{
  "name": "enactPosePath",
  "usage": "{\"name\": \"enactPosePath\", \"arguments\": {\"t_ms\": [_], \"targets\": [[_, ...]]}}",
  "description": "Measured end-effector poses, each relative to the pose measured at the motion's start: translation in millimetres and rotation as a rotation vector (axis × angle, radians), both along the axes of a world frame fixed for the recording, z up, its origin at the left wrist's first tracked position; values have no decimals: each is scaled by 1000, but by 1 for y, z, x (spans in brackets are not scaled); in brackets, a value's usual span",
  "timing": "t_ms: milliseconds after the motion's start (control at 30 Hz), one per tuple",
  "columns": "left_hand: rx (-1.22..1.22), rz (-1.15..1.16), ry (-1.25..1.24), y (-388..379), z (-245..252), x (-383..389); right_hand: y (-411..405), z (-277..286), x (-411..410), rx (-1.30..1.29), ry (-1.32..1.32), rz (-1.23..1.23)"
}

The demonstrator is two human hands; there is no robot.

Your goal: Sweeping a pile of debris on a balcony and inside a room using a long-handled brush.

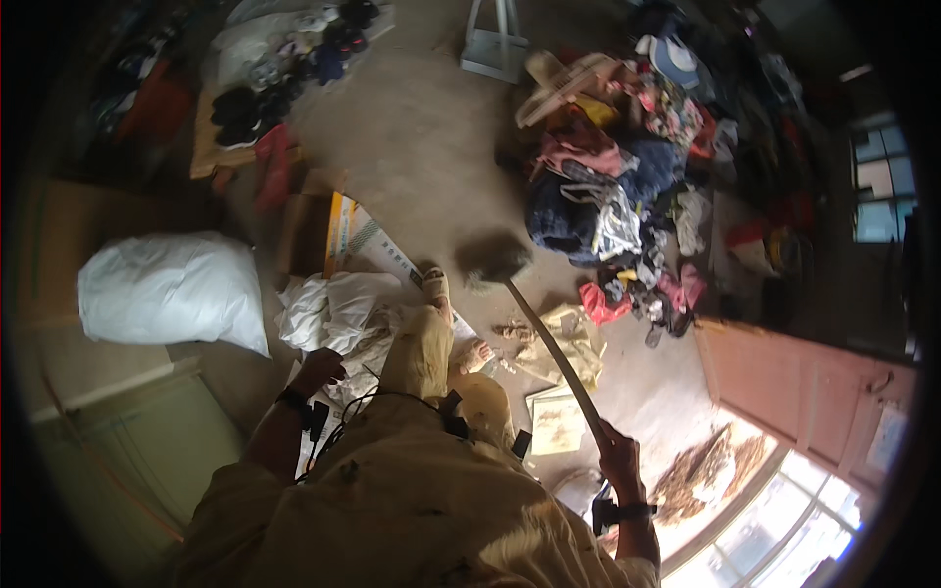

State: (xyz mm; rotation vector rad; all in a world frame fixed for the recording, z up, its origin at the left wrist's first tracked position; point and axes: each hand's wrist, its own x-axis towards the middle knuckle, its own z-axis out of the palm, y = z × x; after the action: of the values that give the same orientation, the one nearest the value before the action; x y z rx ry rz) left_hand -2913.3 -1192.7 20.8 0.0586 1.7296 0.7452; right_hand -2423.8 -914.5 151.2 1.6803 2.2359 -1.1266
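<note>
My right hand (620,454) grips the end of a long wooden handle at the lower right. This handle belongs to a broom (548,342), whose dark, blurred head rests on the floor ahead of my feet. To the left, my left hand (320,372) hangs with loosely curled fingers and nothing visible in it. It is close to a crumpled heap of white cloth or sheeting (342,309). My sandalled foot (435,283) is on a flattened printed cardboard strip (382,253).
A large pile of clothes (588,206) lies to the right, a straw hat (570,88) on top. A stuffed white sack (173,290) stands at left. A metal dustpan (496,55) and shoes (239,117) are farther off. Brown debris (706,470) lies near a pink door (801,397).
</note>
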Motion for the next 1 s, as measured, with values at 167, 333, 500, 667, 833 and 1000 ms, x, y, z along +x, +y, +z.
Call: {"name": "enactPosePath", "arguments": {"t_ms": [167, 333, 500, 667, 833, 1000], "targets": [[-65, -149, -50, 49, 4, -44, 13, -61, -55, 62, 76, 53], [-96, -320, 74, 126, 15, -102, 57, -124, -168, 89, 180, -149], [140, -289, 18, 183, 4, -160, 63, -123, -169, -47, -105, -231], [5, -395, -52, 232, -11, -173, 3, -66, -99, -171, -213, -421], [-30, -594, -40, 282, -16, -137, -41, -8, -44, -215, -458, -502], [45, -646, -36, 300, -15, -95, -72, 22, 22, -144, -556, -487]]}}
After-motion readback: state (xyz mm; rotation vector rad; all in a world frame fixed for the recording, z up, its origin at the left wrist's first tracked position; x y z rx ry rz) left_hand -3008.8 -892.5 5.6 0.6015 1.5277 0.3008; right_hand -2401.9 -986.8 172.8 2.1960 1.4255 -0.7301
